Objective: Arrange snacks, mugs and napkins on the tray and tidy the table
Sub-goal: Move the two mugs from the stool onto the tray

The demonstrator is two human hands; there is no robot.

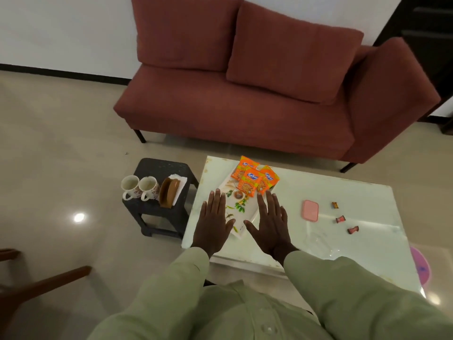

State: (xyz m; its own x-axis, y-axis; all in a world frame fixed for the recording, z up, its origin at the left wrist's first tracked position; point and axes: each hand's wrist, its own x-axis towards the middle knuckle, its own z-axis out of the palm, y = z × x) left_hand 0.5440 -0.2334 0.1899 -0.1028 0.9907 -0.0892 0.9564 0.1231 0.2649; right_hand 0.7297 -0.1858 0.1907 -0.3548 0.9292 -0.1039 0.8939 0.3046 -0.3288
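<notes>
A white tray (239,212) with a leaf print lies on the left part of the white table (355,231). Three orange snack packets (252,179) sit on its far end. My left hand (214,222) hovers flat over the tray's left edge, fingers spread, holding nothing. My right hand (270,223) is spread flat over the tray's right edge, also empty. Two floral mugs (139,187) stand on a dark stool (159,204) to the left, beside a brown napkin holder (169,192) with white napkins (180,182).
A pink lidded box (310,210) and three wrapped candies (340,219) lie on the table to the right of the tray. A red sofa (245,99) stands behind the table. A wooden chair part (44,280) is at the lower left. A pink mat (420,268) lies at the table's right.
</notes>
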